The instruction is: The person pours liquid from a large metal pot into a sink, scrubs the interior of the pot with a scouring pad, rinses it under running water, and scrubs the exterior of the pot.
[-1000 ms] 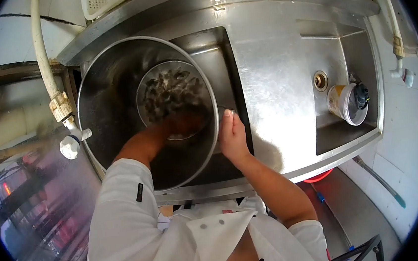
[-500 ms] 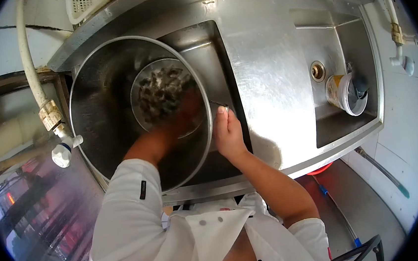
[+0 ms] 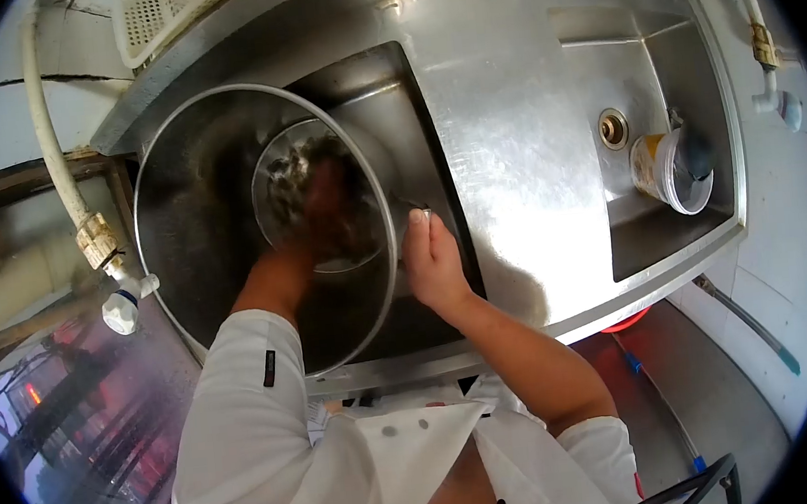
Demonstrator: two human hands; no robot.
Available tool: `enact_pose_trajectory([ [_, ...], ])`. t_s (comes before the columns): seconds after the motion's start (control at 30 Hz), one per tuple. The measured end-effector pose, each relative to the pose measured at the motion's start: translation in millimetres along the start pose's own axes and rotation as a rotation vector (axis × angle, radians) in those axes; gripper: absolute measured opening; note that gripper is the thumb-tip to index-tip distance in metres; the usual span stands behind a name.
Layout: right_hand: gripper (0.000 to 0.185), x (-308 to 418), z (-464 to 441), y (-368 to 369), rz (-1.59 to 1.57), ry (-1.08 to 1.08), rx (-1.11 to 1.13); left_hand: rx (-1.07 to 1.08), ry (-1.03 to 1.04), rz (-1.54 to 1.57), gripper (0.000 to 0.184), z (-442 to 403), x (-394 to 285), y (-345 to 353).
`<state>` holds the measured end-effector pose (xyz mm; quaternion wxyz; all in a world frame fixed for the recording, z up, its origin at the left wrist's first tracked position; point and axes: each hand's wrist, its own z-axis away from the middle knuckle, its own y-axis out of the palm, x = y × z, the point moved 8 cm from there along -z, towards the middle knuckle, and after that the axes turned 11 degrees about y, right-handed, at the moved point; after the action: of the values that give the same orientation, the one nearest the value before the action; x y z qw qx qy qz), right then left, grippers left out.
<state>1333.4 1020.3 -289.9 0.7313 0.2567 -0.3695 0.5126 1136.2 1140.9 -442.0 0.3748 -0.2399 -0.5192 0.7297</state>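
Observation:
A large round metal pot (image 3: 192, 189) lies tilted in the left sink basin (image 3: 387, 119), its wide mouth facing up toward me. Small dark pieces (image 3: 290, 177), blurred, sit on its round bottom. My left hand (image 3: 327, 196) reaches deep inside among them; motion smears its fingers, so their grip cannot be made out. Outside the pot's right rim, my right hand (image 3: 435, 259) is closed on a small metal handle (image 3: 426, 213), thumb on top.
A white pipe with a tap (image 3: 121, 310) stands at the left. The right basin (image 3: 648, 245) holds a white tub (image 3: 660, 172) with something dark at its mouth. A white perforated basket (image 3: 144, 25) is at the top left. Another tap (image 3: 775, 104) hangs at the right.
My left hand has moved leftward and farther up over the dark pieces. The pot's right rim and my right hand have shifted slightly left in view. The right hand keeps its hold.

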Motion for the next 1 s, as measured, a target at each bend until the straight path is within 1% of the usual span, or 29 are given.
enact_pose_trajectory([
  [0.03,0.039,-2,0,-1,0.012,0.025,0.016,-0.017,-0.089,0.036,0.041,-3,8,-9],
  [0.1,0.039,-2,1,-2,0.027,0.017,0.005,0.018,-0.318,0.123,0.037,-6,29,3],
  [0.17,0.04,1,1,0,0.015,0.01,-0.009,0.237,-0.071,0.136,0.039,12,-9,69],
  [0.2,0.039,2,4,-1,0.008,0.005,-0.014,0.272,-0.014,0.128,0.039,23,-25,73],
  [0.27,0.039,4,2,-1,-0.003,-0.02,-0.031,0.209,0.037,0.095,0.039,15,-33,75],
  [0.33,0.04,4,1,-2,0.015,-0.029,-0.036,0.112,0.039,0.067,0.039,-13,-18,52],
  [0.4,0.04,5,2,-3,0.035,-0.041,-0.045,0.045,-0.055,0.083,0.039,-43,18,43],
  [0.47,0.037,3,2,-2,0.032,-0.01,-0.021,0.051,-0.167,0.188,0.04,-43,64,74],
  [0.5,0.037,3,1,-2,0.03,-0.012,-0.023,0.072,-0.184,0.251,0.04,-31,83,101],
  [0.57,0.038,-1,1,-1,0.014,-0.02,-0.038,0.153,-0.069,0.283,0.04,8,80,159],
  [0.63,0.039,-4,3,0,0.011,-0.01,-0.045,0.129,0.038,0.154,0.04,34,30,168],
  [0.7,0.04,2,1,-3,0.006,-0.031,-0.067,0.253,0.142,0.361,0.04,24,-22,123],
  [0.73,0.04,6,3,-3,0.029,-0.043,-0.083,0.302,0.142,0.571,0.04,13,-48,90],
  [0.8,0.041,12,6,-9,0.044,-0.064,-0.103,0.372,0.062,1.09,0.041,-5,-86,17],
  [0.83,0.042,13,6,-9,0.061,-0.056,-0.09,0.401,0.014,1.281,0.041,-7,-97,-15],
  [0.9,0.043,15,9,-8,0.074,-0.062,-0.07,0.447,-0.067,1.468,0.042,-5,-105,-62],
  [0.93,0.045,15,9,-9,0.085,-0.055,-0.091,0.459,-0.116,1.501,0.042,1,-101,-75],
  [1.0,0.048,12,4,-6,0.089,-0.072,-0.094,0.465,-0.238,1.513,0.043,22,-86,-78],
])
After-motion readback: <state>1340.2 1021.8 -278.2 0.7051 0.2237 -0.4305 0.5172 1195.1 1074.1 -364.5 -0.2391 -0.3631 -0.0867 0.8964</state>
